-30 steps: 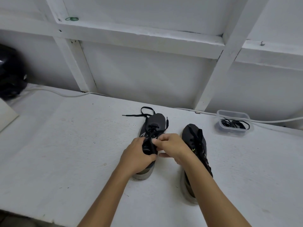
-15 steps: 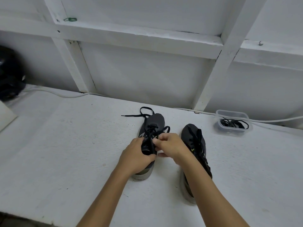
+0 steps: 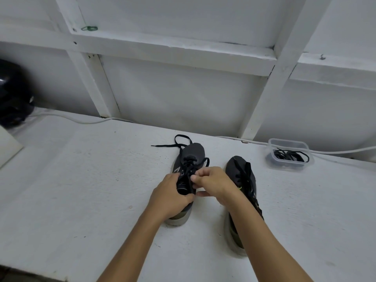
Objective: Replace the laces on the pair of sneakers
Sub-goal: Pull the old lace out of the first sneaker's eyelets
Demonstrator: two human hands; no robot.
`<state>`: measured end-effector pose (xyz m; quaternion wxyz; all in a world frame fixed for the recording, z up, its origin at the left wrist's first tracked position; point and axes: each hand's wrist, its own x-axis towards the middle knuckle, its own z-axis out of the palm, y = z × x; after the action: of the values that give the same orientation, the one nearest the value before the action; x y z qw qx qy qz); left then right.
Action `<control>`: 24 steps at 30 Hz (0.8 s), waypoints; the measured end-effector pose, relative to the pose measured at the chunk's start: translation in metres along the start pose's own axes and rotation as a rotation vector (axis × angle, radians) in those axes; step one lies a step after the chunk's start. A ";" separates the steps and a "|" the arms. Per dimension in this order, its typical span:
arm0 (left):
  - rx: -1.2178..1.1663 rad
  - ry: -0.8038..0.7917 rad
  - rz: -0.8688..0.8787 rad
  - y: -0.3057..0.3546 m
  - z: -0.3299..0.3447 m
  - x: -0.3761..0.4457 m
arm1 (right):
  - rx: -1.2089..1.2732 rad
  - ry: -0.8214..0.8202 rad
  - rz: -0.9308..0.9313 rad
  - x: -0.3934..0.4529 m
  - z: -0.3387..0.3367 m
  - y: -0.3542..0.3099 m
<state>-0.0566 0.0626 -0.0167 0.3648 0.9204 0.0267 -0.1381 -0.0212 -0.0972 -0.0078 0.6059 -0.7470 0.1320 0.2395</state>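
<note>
Two dark grey sneakers stand side by side on the white table, toes pointing away from me. My left hand [image 3: 169, 195] grips the left sneaker [image 3: 193, 152] around its tongue and collar. My right hand [image 3: 211, 183] pinches the black lace [image 3: 198, 166] at the eyelets of that shoe. A loose lace end [image 3: 168, 145] trails off to the left past the toe. The right sneaker [image 3: 242, 171] lies beside my right forearm, its black lace loose over the tongue; its heel is partly hidden by my arm.
A clear plastic container [image 3: 289, 142] with black laces inside sits at the back right. A white cable [image 3: 81, 121] runs along the wall. A black helmet-like object [image 3: 14, 98] stands at the far left, with a white board [image 3: 8, 147] below it.
The lace loop on the right side of the left sneaker has been drawn out a little above my right hand. Both hands stay on the shoe.
</note>
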 end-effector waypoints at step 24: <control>-0.108 0.027 0.046 -0.001 -0.007 -0.004 | 0.053 0.060 -0.011 -0.006 0.000 0.004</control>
<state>-0.0589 0.0678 -0.0115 0.4165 0.9016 0.0180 -0.1155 -0.0280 -0.0981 -0.0079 0.6227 -0.7381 0.1525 0.2102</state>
